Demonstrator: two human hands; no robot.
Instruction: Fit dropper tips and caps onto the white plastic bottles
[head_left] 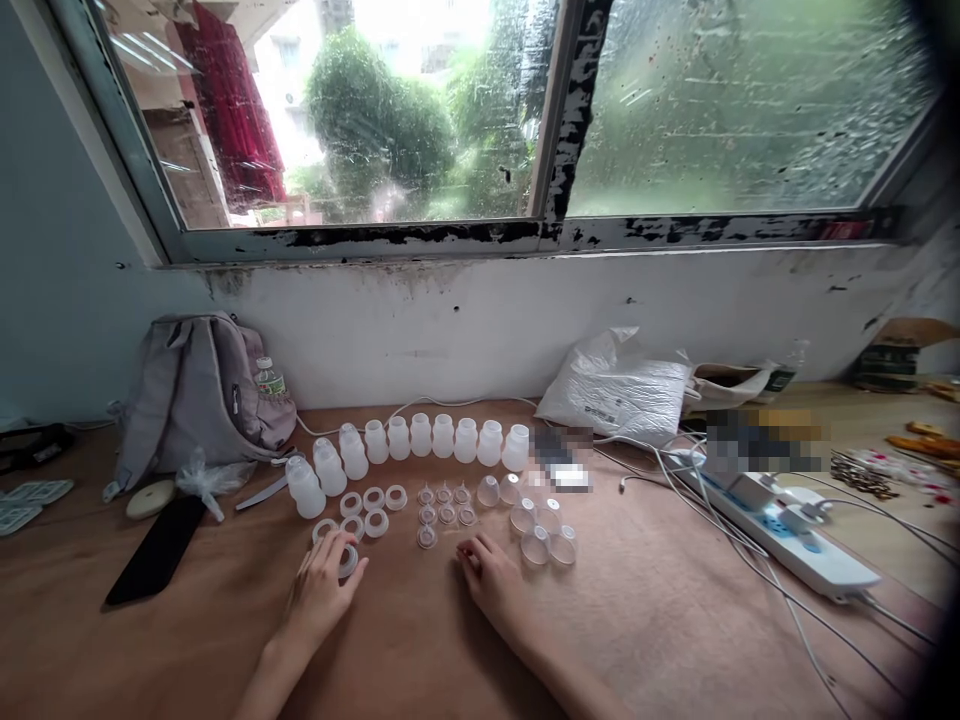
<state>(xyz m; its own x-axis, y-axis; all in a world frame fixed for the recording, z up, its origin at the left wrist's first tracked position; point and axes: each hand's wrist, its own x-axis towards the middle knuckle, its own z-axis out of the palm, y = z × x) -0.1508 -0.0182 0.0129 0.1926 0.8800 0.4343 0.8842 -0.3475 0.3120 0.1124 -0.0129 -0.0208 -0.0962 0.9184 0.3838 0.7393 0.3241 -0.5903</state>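
My left hand (321,582) is closed around a white bottle collar ring (348,562), thumb on its right side. Just beyond that hand lie several more white collar rings (376,523) on the table. My right hand (491,580) rests on the tabletop with its fingers curled together; whatever they may hold is hidden. Clear bottle nipples (447,514) stand in short rows between the hands, a little farther away. Beyond and right of my right hand are several clear dome caps (535,546). Frosted baby bottles (421,436) form a curved row behind everything; the leftmost have tops on.
Left on the table (375,660) are a black phone-like slab (156,550), a plastic bag (214,480) and a grey backpack (199,390). A silvery packet (619,390) lies at the wall. A white power strip (817,565) with trailing cables occupies the right side.
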